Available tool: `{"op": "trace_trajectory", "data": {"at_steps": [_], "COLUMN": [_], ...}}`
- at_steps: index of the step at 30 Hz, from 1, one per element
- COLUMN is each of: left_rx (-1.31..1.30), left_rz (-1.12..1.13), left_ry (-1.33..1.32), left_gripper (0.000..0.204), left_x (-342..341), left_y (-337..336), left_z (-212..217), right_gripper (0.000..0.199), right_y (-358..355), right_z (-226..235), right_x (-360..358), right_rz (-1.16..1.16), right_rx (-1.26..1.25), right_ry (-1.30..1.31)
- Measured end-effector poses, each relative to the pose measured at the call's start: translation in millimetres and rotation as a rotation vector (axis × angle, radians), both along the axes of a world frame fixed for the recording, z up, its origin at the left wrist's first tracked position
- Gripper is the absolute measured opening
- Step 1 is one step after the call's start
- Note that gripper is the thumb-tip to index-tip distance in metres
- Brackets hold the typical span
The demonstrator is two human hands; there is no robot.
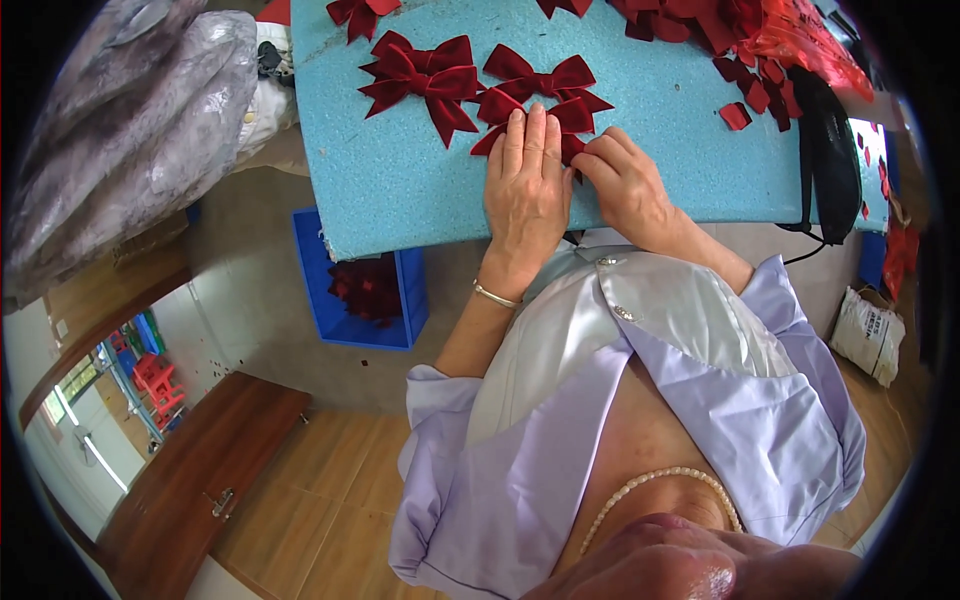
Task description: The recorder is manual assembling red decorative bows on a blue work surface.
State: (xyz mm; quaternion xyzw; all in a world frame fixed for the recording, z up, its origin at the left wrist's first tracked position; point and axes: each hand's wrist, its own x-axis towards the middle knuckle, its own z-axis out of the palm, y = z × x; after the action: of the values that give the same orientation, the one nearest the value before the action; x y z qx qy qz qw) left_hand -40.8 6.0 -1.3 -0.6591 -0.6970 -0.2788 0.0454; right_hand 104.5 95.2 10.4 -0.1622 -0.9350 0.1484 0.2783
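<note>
A dark red velvet bow [573,116] lies on the blue tabletop [400,190] near its front edge. My left hand [528,180] rests flat on this bow, fingers stretched out side by side and covering its middle. At the bow's lower right, my right hand [632,190] has its fingers bent and pinched together on the red fabric; the fingertips are partly hidden. Just beyond, another bow [541,82] overlaps it. To the left lie overlapping bows of the same velvet [440,84].
Red fabric pieces [757,95] and a red plastic bag [805,45] lie at the table's right. A black face mask [832,155] hangs near the right edge. On the floor stands a blue bin [416,300] holding red bows. Grey patterned cloth [140,150] covers something at left.
</note>
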Motion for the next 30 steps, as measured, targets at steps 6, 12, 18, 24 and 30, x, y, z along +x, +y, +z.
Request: {"op": "trace_trajectory", "data": {"at_steps": [6,12,18,24,30], "left_rx": [0.080,0.312,0.297,0.247,0.424], "left_rz": [-0.013,0.083,0.150,0.213,0.346], "left_ry": [-0.054,-0.125,-0.483,-0.661,-0.726], "left_gripper": [0.051,0.020,0.011,0.009,0.010], "left_x": [-3,-6,0,2,-17], "left_y": [-8,-26,-36,-42,-57], "left_z": [-3,4,-2,5,12], "right_gripper": [0.035,0.035,0.032,0.024,0.017], "right_y": [2,12,30,37,21], "right_z": [11,19,24,22,59], "right_x": [7,15,-15,-21,-49], "right_rz": [0.020,-0.007,-0.059,-0.011,0.109], "right_rx": [-0.062,-0.275,-0.044,-0.084,-0.662], "right_ry": [0.030,0.111,0.030,-0.001,-0.103]}}
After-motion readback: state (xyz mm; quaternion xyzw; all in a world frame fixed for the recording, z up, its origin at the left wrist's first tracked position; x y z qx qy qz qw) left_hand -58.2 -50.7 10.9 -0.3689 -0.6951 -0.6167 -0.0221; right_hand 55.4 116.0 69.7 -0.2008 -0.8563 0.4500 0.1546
